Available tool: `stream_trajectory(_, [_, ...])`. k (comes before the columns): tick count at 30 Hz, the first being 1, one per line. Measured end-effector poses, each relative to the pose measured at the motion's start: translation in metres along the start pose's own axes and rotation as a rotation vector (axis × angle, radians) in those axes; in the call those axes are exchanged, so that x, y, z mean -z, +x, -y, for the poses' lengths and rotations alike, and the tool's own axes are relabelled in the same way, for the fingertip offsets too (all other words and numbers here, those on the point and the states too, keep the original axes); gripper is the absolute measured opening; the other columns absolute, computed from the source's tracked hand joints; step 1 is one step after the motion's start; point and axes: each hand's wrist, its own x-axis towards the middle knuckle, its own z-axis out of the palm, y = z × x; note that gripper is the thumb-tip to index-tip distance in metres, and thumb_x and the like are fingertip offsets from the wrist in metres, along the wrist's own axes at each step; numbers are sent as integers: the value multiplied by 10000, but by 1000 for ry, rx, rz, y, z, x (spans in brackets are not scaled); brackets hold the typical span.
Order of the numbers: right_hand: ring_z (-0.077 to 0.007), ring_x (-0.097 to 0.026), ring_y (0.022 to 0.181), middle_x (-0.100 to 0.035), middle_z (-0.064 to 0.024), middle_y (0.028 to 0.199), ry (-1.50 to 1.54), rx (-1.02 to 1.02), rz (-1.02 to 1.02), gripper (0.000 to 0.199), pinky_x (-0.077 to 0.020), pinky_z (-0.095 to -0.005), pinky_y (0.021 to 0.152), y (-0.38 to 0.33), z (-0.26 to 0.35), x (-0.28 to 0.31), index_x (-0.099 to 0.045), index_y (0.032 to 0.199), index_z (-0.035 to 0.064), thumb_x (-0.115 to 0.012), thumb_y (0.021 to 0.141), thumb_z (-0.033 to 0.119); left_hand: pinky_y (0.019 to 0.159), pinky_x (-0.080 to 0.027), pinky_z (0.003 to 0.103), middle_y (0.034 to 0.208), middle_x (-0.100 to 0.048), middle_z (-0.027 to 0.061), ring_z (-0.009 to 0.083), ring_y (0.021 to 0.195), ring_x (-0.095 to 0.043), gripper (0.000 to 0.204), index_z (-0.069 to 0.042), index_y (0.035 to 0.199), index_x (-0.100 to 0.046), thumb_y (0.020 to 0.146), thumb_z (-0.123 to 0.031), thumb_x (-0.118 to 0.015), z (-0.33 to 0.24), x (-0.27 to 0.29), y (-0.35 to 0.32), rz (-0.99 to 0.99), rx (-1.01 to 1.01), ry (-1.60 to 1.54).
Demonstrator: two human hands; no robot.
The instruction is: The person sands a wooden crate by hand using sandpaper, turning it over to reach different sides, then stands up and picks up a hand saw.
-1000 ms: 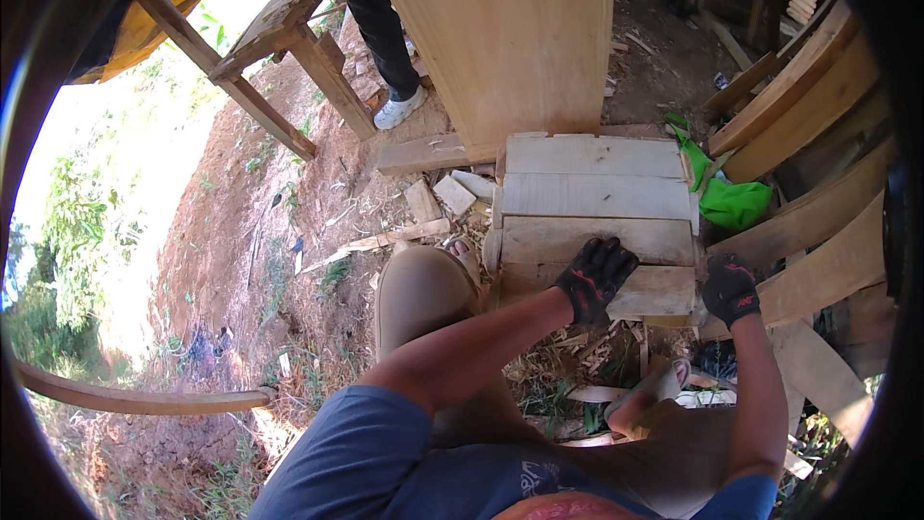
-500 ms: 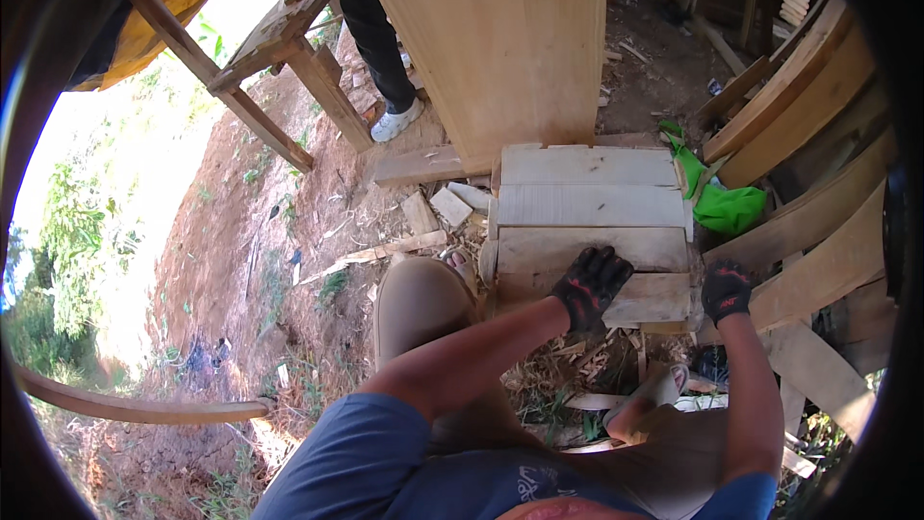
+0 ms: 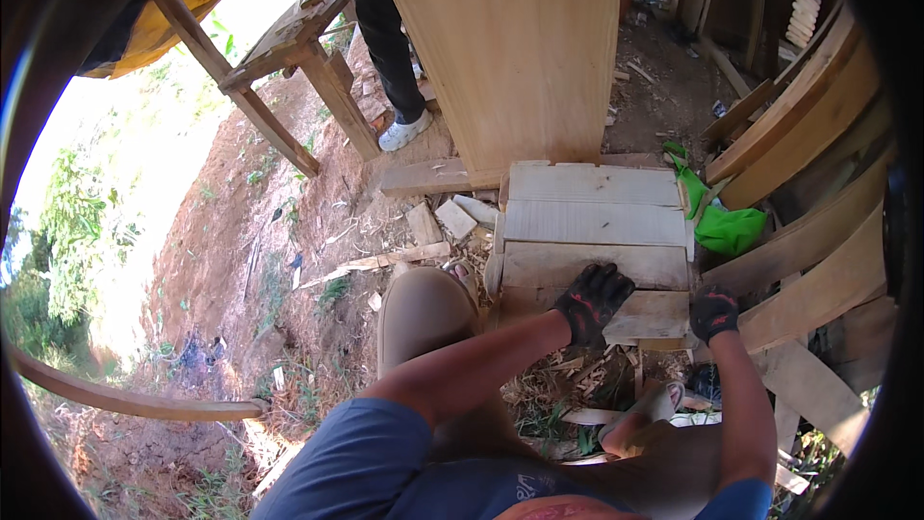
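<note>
The left hand (image 3: 595, 300) is lying flat and spread out on the wooden crate (image 3: 594, 231). The right hand (image 3: 713, 313) is curling around the crate's near right corner, holding it.

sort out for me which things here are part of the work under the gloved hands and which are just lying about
In hand:
left black-gloved hand
right black-gloved hand
pale slatted wooden panel

Lying about:
bright green bag
small offcut wood blocks
tall upright plywood board
leaning long planks
</note>
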Motion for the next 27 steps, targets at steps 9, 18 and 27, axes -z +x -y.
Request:
stream_trajectory(9, [-381,-703,933,-723,-177,896,178,14,-286,297,-555,-477,808,13,-5,39,-674,1154,61,-579,887,151,1281,-116,549,1656,-294,204,420,1555,-215,1264,-39,1639,-186,707,-599,-831,0,-8,0,0,16,24])
stream_trajectory(18, [-366,-723,983,-738,-158,1043,99,-4,-59,275,-551,-499,864,-4,10,3,-706,1085,77,-636,851,203,1280,-122,549,1668,-280,201,411,1564,-207,1260,-40,1642,-184,709,-581,-835,2,-6,-3,7,4,18])
stream_trajectory(27, [-347,-727,1067,-751,-150,1089,62,-64,88,271,-558,-485,888,1,13,3,-731,1109,102,-617,885,205,1275,-132,557,1669,-281,199,429,1561,-205,1251,-47,1646,-177,718,-569,-834,-1,-5,-4,18,11,22])
